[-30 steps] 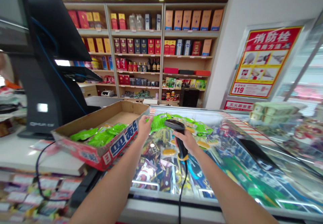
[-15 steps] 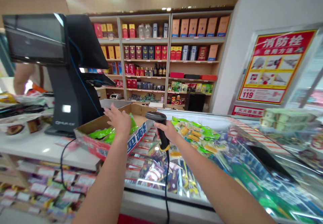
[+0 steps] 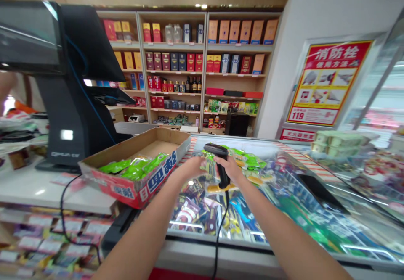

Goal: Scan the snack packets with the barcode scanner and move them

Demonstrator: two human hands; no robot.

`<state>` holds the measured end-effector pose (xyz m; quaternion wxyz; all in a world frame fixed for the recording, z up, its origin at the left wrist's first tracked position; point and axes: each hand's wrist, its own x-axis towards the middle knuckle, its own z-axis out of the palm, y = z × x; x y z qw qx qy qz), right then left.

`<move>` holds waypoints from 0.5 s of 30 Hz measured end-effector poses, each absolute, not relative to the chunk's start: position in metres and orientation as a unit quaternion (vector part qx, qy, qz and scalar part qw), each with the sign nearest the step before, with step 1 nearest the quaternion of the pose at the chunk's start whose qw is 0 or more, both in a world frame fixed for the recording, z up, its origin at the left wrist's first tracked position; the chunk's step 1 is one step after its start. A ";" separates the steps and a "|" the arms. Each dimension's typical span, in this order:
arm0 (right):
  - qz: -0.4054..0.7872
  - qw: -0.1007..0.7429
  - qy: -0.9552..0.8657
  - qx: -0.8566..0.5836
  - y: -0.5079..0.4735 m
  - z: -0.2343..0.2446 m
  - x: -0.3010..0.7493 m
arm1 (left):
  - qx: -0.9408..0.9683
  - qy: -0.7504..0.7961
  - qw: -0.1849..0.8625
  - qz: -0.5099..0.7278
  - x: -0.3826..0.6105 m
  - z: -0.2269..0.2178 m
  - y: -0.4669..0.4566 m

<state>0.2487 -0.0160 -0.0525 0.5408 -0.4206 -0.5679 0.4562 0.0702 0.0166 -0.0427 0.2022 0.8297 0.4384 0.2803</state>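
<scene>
My right hand (image 3: 231, 168) is wrapped around the handle of a black barcode scanner (image 3: 224, 177), held upright with its head over the glass-topped freezer (image 3: 202, 240). Close to the scanner's left side is my left hand (image 3: 193, 166), at the near edge of the green snack packets (image 3: 252, 161) on the glass. Its fingertips are blurred and partly covered, so whether they grip a packet is unclear. To the left, an open cardboard box (image 3: 186, 143) holds several shiny green packets (image 3: 139, 167). The scanner's black cord (image 3: 218, 233) hangs down in front of the freezer.
A black cash-register terminal (image 3: 71, 116) stands on the white counter (image 3: 19, 187) at left. A phone (image 3: 322, 192) lies on the glass at right, with egg cartons (image 3: 336, 143) beyond it. Shelves (image 3: 204, 48) of boxed bottles line the back wall.
My left hand has moved from above the cardboard box rightward to the packets by the scanner. The scanner in my right hand has shifted slightly right and down. The view has turned a little right.
</scene>
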 end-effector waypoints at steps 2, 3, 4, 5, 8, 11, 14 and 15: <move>0.446 0.561 -0.546 -0.434 -0.016 -0.057 0.265 | 0.882 0.410 0.190 0.132 0.088 -0.055 0.013; 0.443 0.570 -0.534 -0.440 -0.016 -0.059 0.272 | 0.897 0.400 0.171 0.082 0.096 -0.060 0.011; 0.442 0.577 -0.523 -0.445 -0.017 -0.061 0.278 | 0.905 0.391 0.156 0.061 0.102 -0.064 0.009; 0.441 0.584 -0.514 -0.448 -0.017 -0.063 0.282 | 0.910 0.383 0.145 0.058 0.108 -0.068 0.007; 0.442 0.598 -0.497 -0.447 -0.016 -0.071 0.290 | 0.915 0.367 0.148 0.082 0.115 -0.077 0.007; 0.447 0.596 -0.495 -0.447 -0.017 -0.079 0.293 | 0.902 0.375 0.183 0.112 0.108 -0.086 0.015; 0.444 0.582 -0.513 -0.449 -0.019 -0.084 0.295 | 0.860 0.397 0.260 0.188 0.093 -0.095 0.030; 0.443 0.577 -0.519 -0.448 -0.020 -0.084 0.295 | 0.830 0.402 0.315 0.226 0.088 -0.098 0.035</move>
